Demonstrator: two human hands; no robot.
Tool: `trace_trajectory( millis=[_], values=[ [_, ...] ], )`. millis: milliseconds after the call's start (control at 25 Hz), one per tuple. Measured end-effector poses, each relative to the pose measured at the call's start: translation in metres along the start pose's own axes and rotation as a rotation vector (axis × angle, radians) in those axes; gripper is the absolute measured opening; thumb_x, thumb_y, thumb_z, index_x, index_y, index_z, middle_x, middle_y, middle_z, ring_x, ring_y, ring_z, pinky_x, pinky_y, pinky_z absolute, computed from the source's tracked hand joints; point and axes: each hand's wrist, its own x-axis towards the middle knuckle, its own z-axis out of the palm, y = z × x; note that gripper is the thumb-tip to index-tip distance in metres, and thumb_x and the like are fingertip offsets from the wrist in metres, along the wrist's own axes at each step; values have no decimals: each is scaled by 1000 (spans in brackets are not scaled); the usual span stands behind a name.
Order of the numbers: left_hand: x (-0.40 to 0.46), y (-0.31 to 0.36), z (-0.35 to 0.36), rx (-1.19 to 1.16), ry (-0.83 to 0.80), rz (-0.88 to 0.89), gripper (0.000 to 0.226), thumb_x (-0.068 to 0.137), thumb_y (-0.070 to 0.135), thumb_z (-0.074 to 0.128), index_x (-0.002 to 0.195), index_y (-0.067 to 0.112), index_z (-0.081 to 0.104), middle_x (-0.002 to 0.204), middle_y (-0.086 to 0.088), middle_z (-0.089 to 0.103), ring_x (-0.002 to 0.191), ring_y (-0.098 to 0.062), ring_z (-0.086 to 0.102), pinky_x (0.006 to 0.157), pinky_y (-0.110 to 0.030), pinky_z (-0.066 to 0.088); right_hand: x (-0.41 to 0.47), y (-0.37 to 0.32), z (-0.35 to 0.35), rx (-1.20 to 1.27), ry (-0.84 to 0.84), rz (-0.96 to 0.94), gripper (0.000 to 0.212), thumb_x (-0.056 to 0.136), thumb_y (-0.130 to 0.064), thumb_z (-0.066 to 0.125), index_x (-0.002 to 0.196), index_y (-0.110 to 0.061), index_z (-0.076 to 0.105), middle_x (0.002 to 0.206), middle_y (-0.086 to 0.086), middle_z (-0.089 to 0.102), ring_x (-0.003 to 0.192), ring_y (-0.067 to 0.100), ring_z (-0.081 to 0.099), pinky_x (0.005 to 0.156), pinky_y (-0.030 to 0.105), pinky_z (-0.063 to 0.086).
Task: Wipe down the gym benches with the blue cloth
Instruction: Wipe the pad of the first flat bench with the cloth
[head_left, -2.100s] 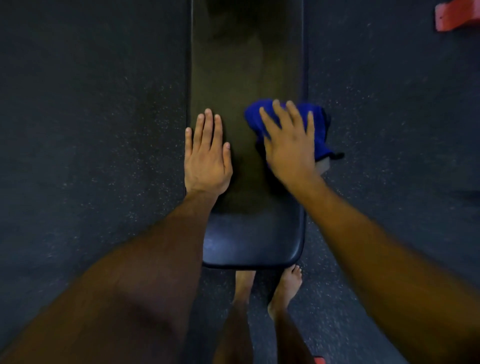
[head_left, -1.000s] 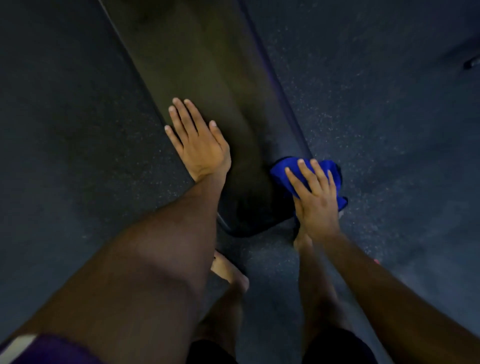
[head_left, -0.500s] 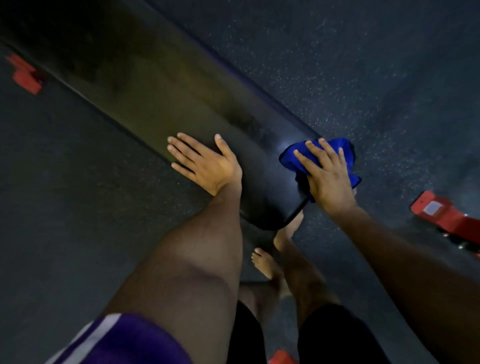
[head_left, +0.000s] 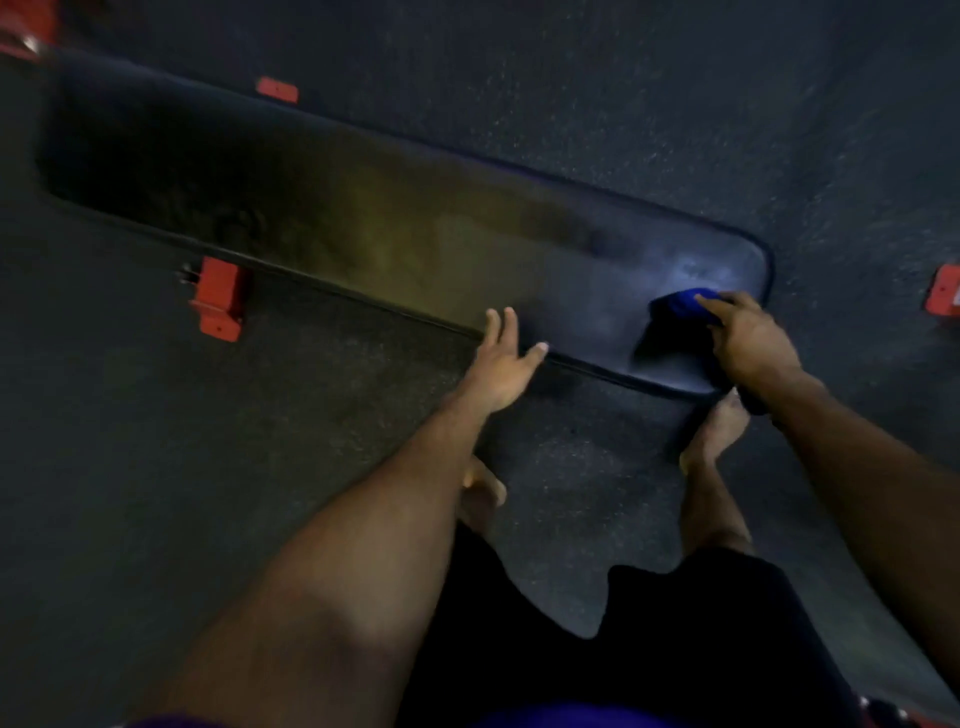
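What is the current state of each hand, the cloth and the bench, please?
left hand: open, empty, fingers spread at the bench's near edge.
right hand: closed on the blue cloth, pressing it down.
blue cloth: bunched, on the bench pad near its rounded end, partly hidden by the hand.
bench: flat; pad looks sheeny near the cloth and dull further along.

Left hand (head_left: 501, 366) open, fingers spread, arm extended; right hand (head_left: 748, 340) curled, grip closed.
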Motion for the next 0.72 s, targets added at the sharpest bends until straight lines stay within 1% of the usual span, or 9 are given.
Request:
trace_trajectory(
  millis=[40, 120, 160, 240, 320, 440, 600, 720],
  values=[
    [-27, -21, -39, 80, 12, 42, 78, 108, 47, 40, 163, 13, -3, 169, -9, -20, 158, -26, -9, 126, -41, 2, -21, -28, -1, 21, 2, 11, 48, 94, 2, 52, 141, -7, 52, 146, 22, 44, 120, 45, 52, 104, 41, 38],
    [-69, -65, -104, 262, 106, 98, 73, 109, 45, 37, 163, 14, -1, 171, -8, -14, 158, -22, -9, 126, -41, 0, -53, -83, -1, 59, 1, -36, 48, 95, 2, 53, 142, -7, 51, 146, 24, 43, 122, 45, 51, 107, 40, 35],
    [-90, -85, -134, 339, 133, 99, 71, 110, 45, 34, 163, 15, 0, 171, -7, -12, 158, -21, -8, 126, -42, 0, -66, -113, -2, 78, -3, -56, 47, 96, 0, 53, 142, -8, 51, 148, 23, 41, 125, 44, 49, 109, 40, 34],
    [-117, -113, -171, 413, 131, 82, 68, 110, 46, 30, 164, 16, 1, 171, -5, -8, 158, -20, -7, 126, -43, 0, -87, -156, -4, 103, -19, -64, 45, 99, -5, 52, 144, -10, 50, 153, 19, 38, 131, 42, 46, 112, 40, 31],
    [-136, -124, -191, 455, 142, 94, 64, 111, 42, 27, 164, 16, 2, 172, -5, -7, 158, -19, -6, 127, -43, 0, -105, -189, -9, 139, -21, -81, 44, 101, -9, 49, 145, -11, 49, 155, 17, 34, 134, 39, 44, 112, 38, 30],
    [-140, -120, -206, 503, 122, 152, 61, 112, 39, 25, 164, 15, 2, 172, -5, -5, 158, -19, -6, 127, -42, -1, -115, -216, -8, 216, 29, -72, 45, 100, -5, 50, 145, -10, 49, 154, 18, 35, 135, 39, 43, 113, 35, 30],
    [-116, -100, -221, 585, 1, 215, 68, 110, 47, 29, 164, 16, 1, 172, -1, -7, 158, -16, -8, 126, -42, -3, -108, -232, 4, 295, 85, -14, 46, 100, -5, 49, 145, -10, 48, 154, 17, 35, 135, 36, 43, 114, 38, 31],
    [-80, -94, -245, 703, -50, 280, 71, 109, 48, 34, 164, 15, 3, 172, -4, -5, 158, -18, -5, 126, -44, 0, -87, -249, 19, 371, 127, 78, 43, 100, -5, 46, 144, -5, 45, 152, 22, 32, 133, 41, 43, 116, 42, 31]
  ],
)
